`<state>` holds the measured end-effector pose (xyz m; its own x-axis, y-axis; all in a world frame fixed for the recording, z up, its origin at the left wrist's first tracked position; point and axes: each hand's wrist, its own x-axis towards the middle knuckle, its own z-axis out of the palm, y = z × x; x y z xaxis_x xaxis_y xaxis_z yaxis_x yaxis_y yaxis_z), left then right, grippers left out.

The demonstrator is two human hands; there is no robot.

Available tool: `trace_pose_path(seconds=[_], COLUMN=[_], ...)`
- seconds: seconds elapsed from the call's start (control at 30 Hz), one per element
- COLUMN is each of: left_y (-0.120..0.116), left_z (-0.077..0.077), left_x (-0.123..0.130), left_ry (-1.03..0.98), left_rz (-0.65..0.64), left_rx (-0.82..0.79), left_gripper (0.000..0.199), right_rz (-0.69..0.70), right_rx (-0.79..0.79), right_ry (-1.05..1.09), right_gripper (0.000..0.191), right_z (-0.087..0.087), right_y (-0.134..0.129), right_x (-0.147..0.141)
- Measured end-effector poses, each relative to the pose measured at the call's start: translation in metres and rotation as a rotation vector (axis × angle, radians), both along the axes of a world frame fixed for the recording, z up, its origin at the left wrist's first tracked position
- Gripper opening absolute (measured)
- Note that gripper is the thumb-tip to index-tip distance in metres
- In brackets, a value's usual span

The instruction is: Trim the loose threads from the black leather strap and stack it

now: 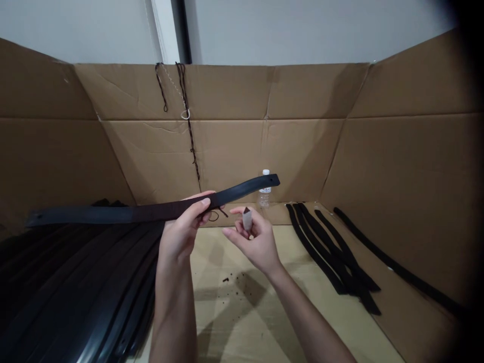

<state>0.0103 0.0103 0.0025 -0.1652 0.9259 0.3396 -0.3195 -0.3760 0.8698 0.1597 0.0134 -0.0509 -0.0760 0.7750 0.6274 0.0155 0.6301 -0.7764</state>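
My left hand (189,222) grips a long, slightly curved black strip (162,210) near its middle, thumb on top. The strip's middle has a dark brown wrap, and its smooth ends each show a small hole. A short dark cord end (224,212) hangs from the wrap beside my left fingers. Just right of it, my right hand (257,237) holds a small pale tool with a dark pointed tip (247,220) in its curled fingers, with thumb and index finger apart. The tool does not touch the strip.
Many black strips (75,282) are piled at the left. Several matte black strips (333,247) lie at the right. A clear bottle (263,198) stands by the cardboard back wall (234,151), where dark cords (191,136) hang. Dark crumbs dot the work surface (212,322).
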Motion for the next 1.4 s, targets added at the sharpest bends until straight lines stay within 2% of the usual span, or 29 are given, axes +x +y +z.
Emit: trace_pose_path(seconds=[0.13, 0.27, 0.47, 0.53, 0.67, 0.87, 0.93, 1.2, 1.4], left_y=[0.003, 0.006, 0.004, 0.002, -0.001, 0.000, -0.001, -0.002, 0.000], left_z=[-0.004, -0.007, -0.011, -0.011, -0.008, -0.005, -0.006, -0.009, -0.010], left_x=[0.011, 0.018, 0.014, 0.011, 0.005, 0.005, 0.006, 0.003, 0.005], left_ry=[0.043, 0.111, 0.316, 0.410, 0.564, 0.658, 0.648, 0.552, 0.487], left_rz=[0.007, -0.026, -0.041, -0.046, -0.111, -0.132, -0.145, -0.208, -0.233], left_rx=[0.002, 0.005, 0.017, 0.026, 0.023, 0.009, 0.005, 0.034, -0.002], left_gripper=[0.027, 0.028, 0.027, 0.028, 0.030, 0.017, 0.018, 0.020, 0.021], right_rz=[-0.143, -0.204, -0.296, -0.315, -0.299, -0.136, -0.132, -0.270, -0.212], right_rx=[0.067, 0.125, 0.311, 0.326, 0.235, 0.002, -0.055, -0.160, -0.154], right_ry=[0.042, 0.056, -0.111, -0.179, -0.294, -0.405, -0.427, -0.387, -0.312], right_gripper=[0.021, 0.020, 0.008, 0.009, 0.008, 0.020, 0.022, 0.030, 0.035], right_z=[0.000, 0.005, 0.013, 0.014, 0.018, 0.023, 0.025, 0.029, 0.031], right_y=[-0.002, -0.001, -0.003, -0.004, -0.005, -0.004, -0.005, -0.010, -0.013], right_x=[-0.002, 0.006, 0.019, 0.023, 0.029, 0.040, 0.043, 0.050, 0.054])
